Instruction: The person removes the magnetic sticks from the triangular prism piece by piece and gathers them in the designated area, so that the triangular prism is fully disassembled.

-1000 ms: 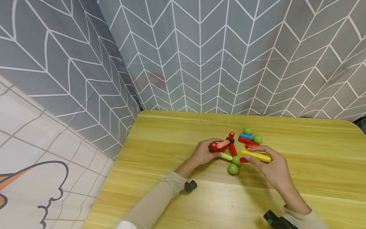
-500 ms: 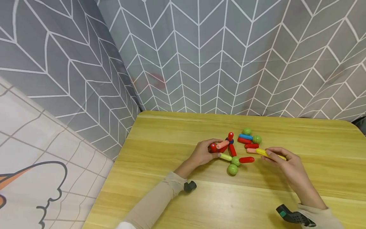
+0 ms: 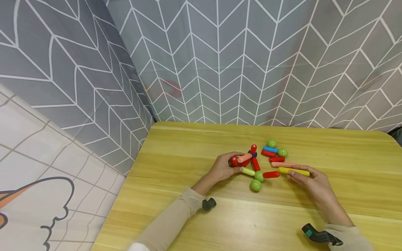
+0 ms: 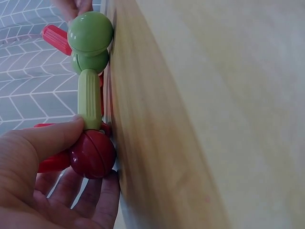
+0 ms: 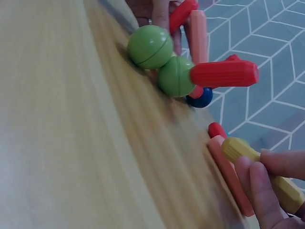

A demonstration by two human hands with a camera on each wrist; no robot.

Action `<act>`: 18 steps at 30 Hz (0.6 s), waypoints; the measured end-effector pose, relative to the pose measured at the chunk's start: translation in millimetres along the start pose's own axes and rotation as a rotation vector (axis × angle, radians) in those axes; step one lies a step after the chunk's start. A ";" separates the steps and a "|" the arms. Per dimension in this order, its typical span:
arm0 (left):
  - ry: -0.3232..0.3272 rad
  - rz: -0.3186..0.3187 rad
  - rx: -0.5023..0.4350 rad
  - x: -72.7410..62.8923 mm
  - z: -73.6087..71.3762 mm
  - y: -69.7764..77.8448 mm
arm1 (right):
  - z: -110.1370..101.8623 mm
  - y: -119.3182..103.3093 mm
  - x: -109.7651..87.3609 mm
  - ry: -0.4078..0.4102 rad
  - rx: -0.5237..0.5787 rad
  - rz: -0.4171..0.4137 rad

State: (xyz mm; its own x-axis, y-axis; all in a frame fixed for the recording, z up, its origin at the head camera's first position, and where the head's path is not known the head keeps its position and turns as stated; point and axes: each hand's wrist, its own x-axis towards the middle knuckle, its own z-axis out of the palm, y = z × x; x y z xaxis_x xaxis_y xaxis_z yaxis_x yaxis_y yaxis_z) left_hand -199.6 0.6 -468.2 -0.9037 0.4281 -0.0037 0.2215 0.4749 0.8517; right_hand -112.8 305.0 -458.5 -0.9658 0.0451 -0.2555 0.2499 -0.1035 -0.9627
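My left hand (image 3: 223, 166) grips the red ball (image 4: 93, 153) at the near-left corner of a magnetic stick-and-ball toy build. From that ball a light green rod (image 3: 248, 171) runs to two joined green balls (image 3: 255, 185), and a red rod (image 3: 271, 174) sticks out from them to the right. Red rods, a salmon rod (image 3: 245, 158) and a dark blue ball (image 5: 200, 98) make up the rest. Between thumb and fingers, my right hand (image 3: 314, 181) pinches a yellow rod (image 3: 293, 171), just on the near side of a loose pink rod (image 3: 281, 164).
Behind the pink rod lie a dark red rod (image 3: 277, 159), another red rod (image 3: 268, 153), a blue rod (image 3: 270, 149) and two loose green balls (image 3: 282, 152). The wooden table (image 3: 188, 146) ends at a patterned grey curtain (image 3: 204, 69).
My right hand has carried the yellow rod rightward, away from the build's red rod, then slightly toward me beside the pink rod. The left hand and the build stay in place.
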 end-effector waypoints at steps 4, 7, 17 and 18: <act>-0.001 -0.005 -0.003 -0.3 -0.1 0.2 | 1.1 4.7 2.8 0.036 -0.088 0.033; -0.008 -0.012 -0.004 0.1 0.3 0.4 | 2.8 7.9 4.5 0.084 -0.244 0.036; -0.005 -0.010 -0.010 0.4 1.4 -0.7 | 7.3 7.4 2.4 0.176 -0.773 -0.084; -0.005 -0.013 -0.010 0.1 1.2 -0.6 | 7.7 6.4 2.0 0.172 -0.815 -0.099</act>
State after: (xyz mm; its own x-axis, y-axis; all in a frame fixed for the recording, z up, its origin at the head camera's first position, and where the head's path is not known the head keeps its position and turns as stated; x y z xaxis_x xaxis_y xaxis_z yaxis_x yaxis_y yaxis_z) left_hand -199.3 1.3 -469.4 -0.9045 0.4261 -0.0175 0.2063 0.4730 0.8566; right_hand -113.6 296.8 -464.5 -0.9783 0.1742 -0.1127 0.2006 0.6563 -0.7274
